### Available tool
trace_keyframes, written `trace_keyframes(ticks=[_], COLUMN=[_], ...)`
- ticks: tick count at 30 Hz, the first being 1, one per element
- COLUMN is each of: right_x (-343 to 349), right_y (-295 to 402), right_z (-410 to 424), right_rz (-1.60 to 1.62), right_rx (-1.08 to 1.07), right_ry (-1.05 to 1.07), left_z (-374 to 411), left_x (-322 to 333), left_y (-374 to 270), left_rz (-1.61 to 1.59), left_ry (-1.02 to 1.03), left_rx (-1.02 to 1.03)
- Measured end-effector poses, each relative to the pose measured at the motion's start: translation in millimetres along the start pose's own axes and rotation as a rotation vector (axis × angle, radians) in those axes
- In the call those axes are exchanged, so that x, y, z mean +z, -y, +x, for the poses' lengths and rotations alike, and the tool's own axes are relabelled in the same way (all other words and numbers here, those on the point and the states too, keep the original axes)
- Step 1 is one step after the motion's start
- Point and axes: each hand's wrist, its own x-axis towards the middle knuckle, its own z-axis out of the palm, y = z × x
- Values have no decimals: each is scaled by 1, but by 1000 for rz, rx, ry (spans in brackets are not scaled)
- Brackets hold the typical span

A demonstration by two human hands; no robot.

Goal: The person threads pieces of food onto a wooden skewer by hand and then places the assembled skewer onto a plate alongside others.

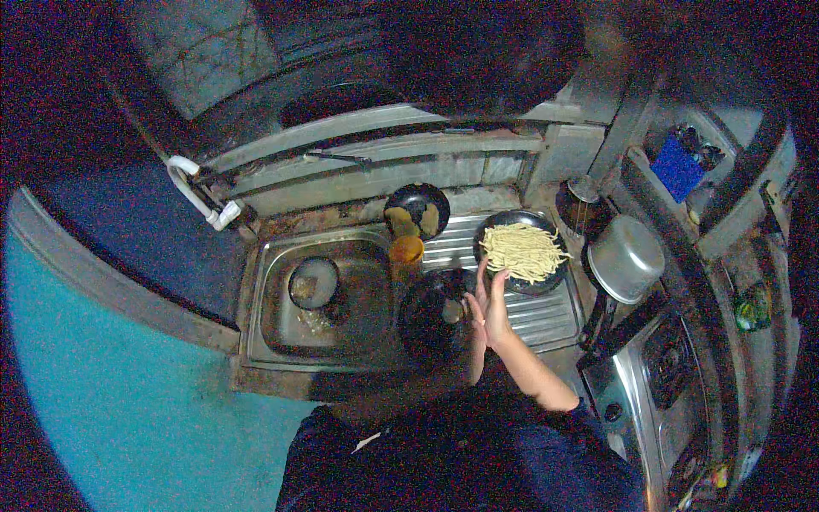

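My right hand (496, 313) is upright with its fingers straight, just below a dark round plate (550, 285). On that plate lies a heap of pale, thin dough strips (523, 251). Close against its left side is my left hand (476, 313), palm turned toward the right one and partly in shadow. I see nothing held in either hand, though the space between the palms is hidden. Left of the hands stands a dark round vessel (425, 313), with a small pale round thing (453, 312) on or in it; the shadow hides which.
A steel sink basin (365, 339) at left holds a round bowl (313, 283) and food scraps. Behind are an orange cup (407, 249) and a black pan (419, 195) with brownish contents. An upturned metal pot (627, 259) and a gas stove (665, 371) stand at right.
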Motion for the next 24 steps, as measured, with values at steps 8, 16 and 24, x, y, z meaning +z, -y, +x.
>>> trace_keyframes(ticks=[8,16,24], right_x=[-2,2,12], right_y=[-15,-13,-4], right_z=[2,4,2], right_rz=[200,138,134], right_rx=[-1,-36,-72], right_ry=[128,227,145], left_z=[31,44,22], left_x=[-25,-17,-1], left_y=[-41,-53,-26], left_rz=[60,68,51], left_ry=[210,248,76], left_rx=[-78,-97,-3])
